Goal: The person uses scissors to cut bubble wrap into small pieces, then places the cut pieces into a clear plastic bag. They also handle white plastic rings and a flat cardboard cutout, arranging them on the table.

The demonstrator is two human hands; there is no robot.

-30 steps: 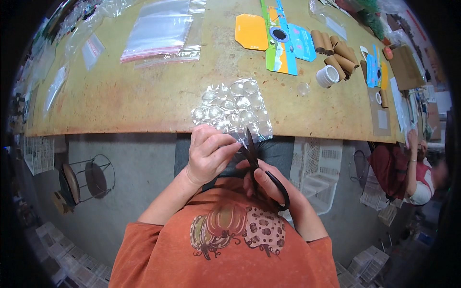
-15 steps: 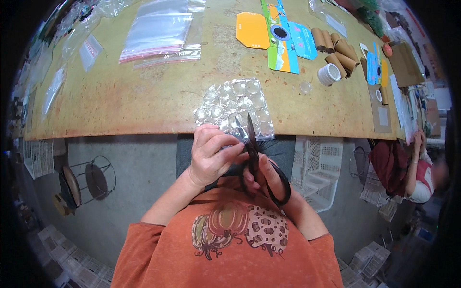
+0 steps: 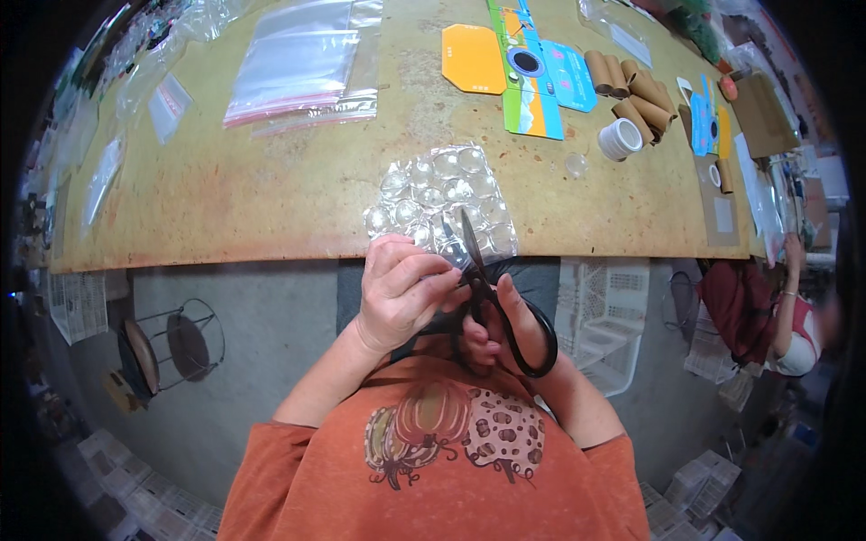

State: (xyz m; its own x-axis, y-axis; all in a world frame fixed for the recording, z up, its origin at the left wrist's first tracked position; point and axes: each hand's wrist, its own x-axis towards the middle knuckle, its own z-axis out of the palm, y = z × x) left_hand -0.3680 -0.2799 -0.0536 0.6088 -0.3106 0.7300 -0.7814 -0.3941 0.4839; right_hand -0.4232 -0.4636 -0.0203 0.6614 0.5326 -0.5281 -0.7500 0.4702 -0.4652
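At the table's near edge lies a clear, shiny plastic sheet (image 3: 435, 191) with rows of round, domed, lens-like discs. My left hand (image 3: 399, 293) pinches its near edge between thumb and fingers. Black-handled scissors (image 3: 473, 248) are in my right hand (image 3: 505, 329), blades apart and pointing away from me over the near part of the sheet. One large handle loop stands out around my right thumb side. Where the blades meet the plastic is partly hidden by glare and my left fingers.
Clear zip bags (image 3: 293, 68) lie at the far left. An unfolded colourful card box (image 3: 528, 68), brown cardboard tubes (image 3: 642, 95), a stack of white rings (image 3: 620, 139) and a loose clear disc (image 3: 576, 165) lie to the right. A co-worker's arm (image 3: 787, 311) shows at far right.
The scissors' handles have spread wider, the outer loop swinging right with my right thumb. My left hand keeps its pinch on the sheet. The co-worker's arm has shifted.
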